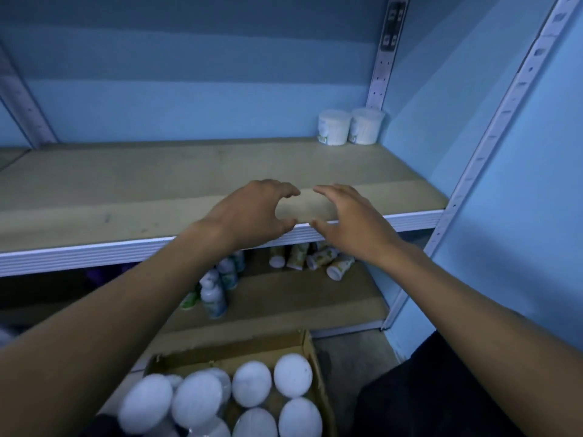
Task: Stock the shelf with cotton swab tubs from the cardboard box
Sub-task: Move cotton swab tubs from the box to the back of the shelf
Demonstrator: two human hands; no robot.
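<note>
Both grips, left hand and right hand, hover spread and empty above the shelf front edge; two cotton swab tubs stand at its back right corner, labels unreadable.

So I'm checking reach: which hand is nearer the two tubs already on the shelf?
Right hand: lower left of the tubs. Left hand sits farther left.
</note>
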